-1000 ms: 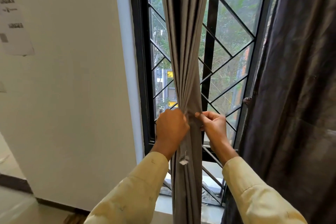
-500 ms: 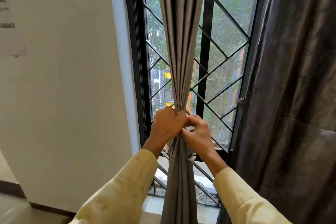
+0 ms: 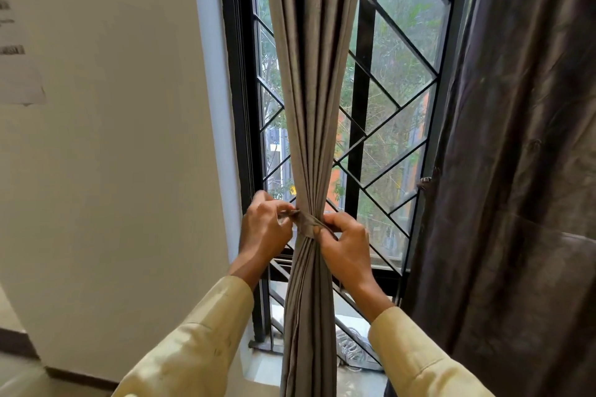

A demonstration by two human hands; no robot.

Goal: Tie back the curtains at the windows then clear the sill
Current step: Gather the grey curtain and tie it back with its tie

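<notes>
A grey curtain [image 3: 311, 90] hangs gathered into a narrow bundle in front of the black-framed window [image 3: 396, 80]. A grey tie-back band [image 3: 305, 223] wraps around the bundle at its pinched waist. My left hand [image 3: 264, 229] pinches the band's left end. My right hand [image 3: 346, 243] grips the band's right end against the folds. Below, the pale sill [image 3: 261, 361] shows beside the curtain, with a grey bundle of cord [image 3: 350, 346] lying on it behind the grille.
A darker brown curtain [image 3: 516, 171] hangs loose along the right side. A cream wall [image 3: 122, 138] fills the left, with a printed paper sheet [image 3: 16, 68] stuck on it. A diagonal black metal grille [image 3: 383, 151] covers the glass.
The band, earlier hidden under my clasped hands, is now wrapped round the curtain. My hands have moved apart to its two ends, and the view has shifted closer.
</notes>
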